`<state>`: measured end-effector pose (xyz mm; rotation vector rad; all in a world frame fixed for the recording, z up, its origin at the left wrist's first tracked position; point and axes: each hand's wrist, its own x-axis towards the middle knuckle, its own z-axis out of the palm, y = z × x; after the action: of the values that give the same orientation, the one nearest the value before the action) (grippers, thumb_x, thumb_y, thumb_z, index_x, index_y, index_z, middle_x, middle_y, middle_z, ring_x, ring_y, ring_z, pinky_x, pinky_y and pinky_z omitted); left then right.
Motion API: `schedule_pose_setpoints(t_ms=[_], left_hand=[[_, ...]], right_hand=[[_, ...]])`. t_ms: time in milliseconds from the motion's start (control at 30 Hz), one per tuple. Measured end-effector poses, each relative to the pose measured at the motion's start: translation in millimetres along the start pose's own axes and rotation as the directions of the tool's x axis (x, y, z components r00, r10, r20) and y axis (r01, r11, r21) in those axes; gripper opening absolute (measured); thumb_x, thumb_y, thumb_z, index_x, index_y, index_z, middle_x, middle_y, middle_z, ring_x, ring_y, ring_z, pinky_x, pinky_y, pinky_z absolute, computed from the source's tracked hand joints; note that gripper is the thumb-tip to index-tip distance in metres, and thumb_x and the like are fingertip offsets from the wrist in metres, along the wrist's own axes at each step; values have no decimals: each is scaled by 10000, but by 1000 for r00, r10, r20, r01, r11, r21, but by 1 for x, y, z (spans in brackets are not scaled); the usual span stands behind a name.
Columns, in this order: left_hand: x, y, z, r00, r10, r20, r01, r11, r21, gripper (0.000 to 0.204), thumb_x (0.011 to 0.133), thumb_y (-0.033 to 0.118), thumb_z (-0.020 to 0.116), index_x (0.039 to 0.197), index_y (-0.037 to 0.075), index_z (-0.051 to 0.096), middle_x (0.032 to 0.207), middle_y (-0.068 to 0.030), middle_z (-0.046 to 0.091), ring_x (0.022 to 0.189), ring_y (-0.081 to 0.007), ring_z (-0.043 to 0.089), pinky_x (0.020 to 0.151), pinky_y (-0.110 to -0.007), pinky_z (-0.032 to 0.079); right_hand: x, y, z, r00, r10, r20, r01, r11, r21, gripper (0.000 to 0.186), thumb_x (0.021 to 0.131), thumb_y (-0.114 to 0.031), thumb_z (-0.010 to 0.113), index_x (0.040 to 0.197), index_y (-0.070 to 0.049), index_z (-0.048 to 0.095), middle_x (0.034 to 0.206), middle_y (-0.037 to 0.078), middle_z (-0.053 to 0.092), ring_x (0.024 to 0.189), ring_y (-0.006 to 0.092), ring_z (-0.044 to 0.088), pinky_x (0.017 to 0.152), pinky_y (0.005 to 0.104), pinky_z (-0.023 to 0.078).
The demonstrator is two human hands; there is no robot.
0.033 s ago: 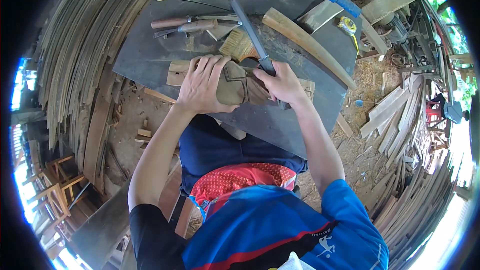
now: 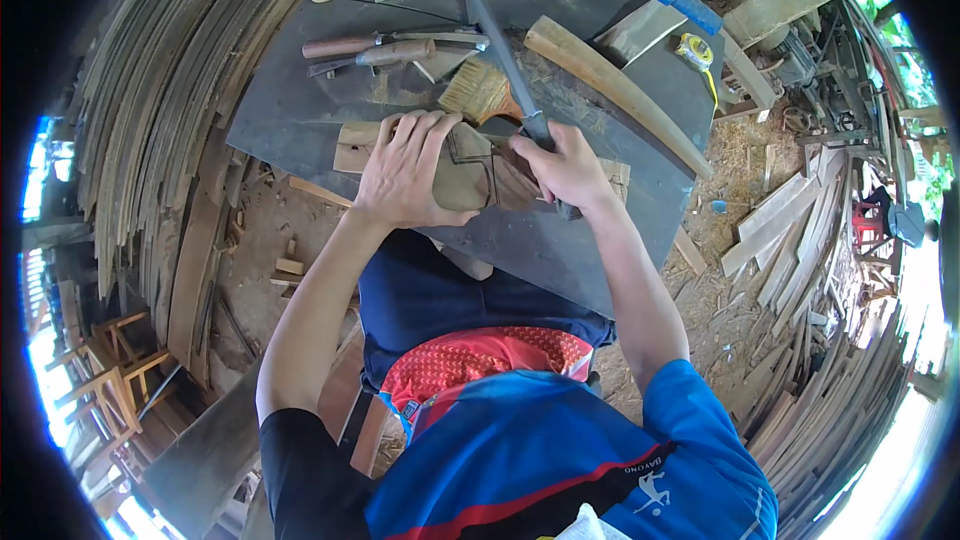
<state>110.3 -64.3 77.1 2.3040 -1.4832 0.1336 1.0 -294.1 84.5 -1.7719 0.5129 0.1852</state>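
- The wood block (image 2: 462, 186), with dark lines drawn on it, lies at the table's near edge, just in front of the person.
- The left hand (image 2: 408, 165) is clamped on it, fingers over the top, thumb along the near side.
- The right hand (image 2: 572, 168) grips the dark handle of a long grey tool, probably a file (image 2: 507, 58); its fingertips are mostly hidden.
- The step in hand looks like shaping the block; a further stroke would call for a steady left hold and a level file.
- The brush (image 2: 478, 92) lies close beside the file, so the stroke needs care there.
- Farther out on the table (image 2: 275, 120): a curved timber (image 2: 620, 90) and a yellow tape measure (image 2: 694, 52).
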Motion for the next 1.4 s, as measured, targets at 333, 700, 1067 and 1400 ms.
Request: schedule_pose_setpoints(t_ms=[333, 700, 1067, 1400], left_hand=[[1, 2, -1, 997, -45, 57, 42, 998, 47, 1168, 526, 562, 886, 1452, 42, 400, 1350, -156, 488, 1266, -359, 460, 1114, -495, 353], [3, 1, -1, 996, -68, 54, 67, 998, 23, 1175, 557, 579, 873, 1462, 19, 377, 1341, -177, 491, 1262, -370, 462, 1119, -501, 349], [19, 21, 16, 965, -257, 61, 252, 965, 80, 1170, 617, 649, 852, 1439, -22, 359, 1318, -195, 494, 1258, -370, 454, 1107, -505, 350], [16, 24, 14, 978, -197, 76, 191, 979, 77, 1187, 637, 678, 824, 1459, -26, 336, 1335, -205, 488, 1291, -381, 443, 1120, -499, 338]], right_hand=[[-34, -10, 6, 975, -174, -136, 158, 980, -118, 322, 1005, -271, 604, 1147, 18, 603, 754, 142, 671, 735, 319, 684, 714, 447, 499], [-100, 3, -12, 987, -158, -16, 136, 895, -426, 275, 1061, -261, 522, 977, 1, 527, 735, 259, 639, 719, 498, 622, 643, 585, 448], [-143, -8, 11, 985, -137, -102, 12, 653, -757, 267, 1062, -241, 483, 931, -11, 519, 561, 230, 601, 538, 458, 632, 510, 563, 498], [-112, -5, 24, 986, -143, -81, 34, 658, -753, 318, 1068, -250, 453, 924, 15, 554, 641, 268, 644, 625, 470, 669, 582, 559, 542]])
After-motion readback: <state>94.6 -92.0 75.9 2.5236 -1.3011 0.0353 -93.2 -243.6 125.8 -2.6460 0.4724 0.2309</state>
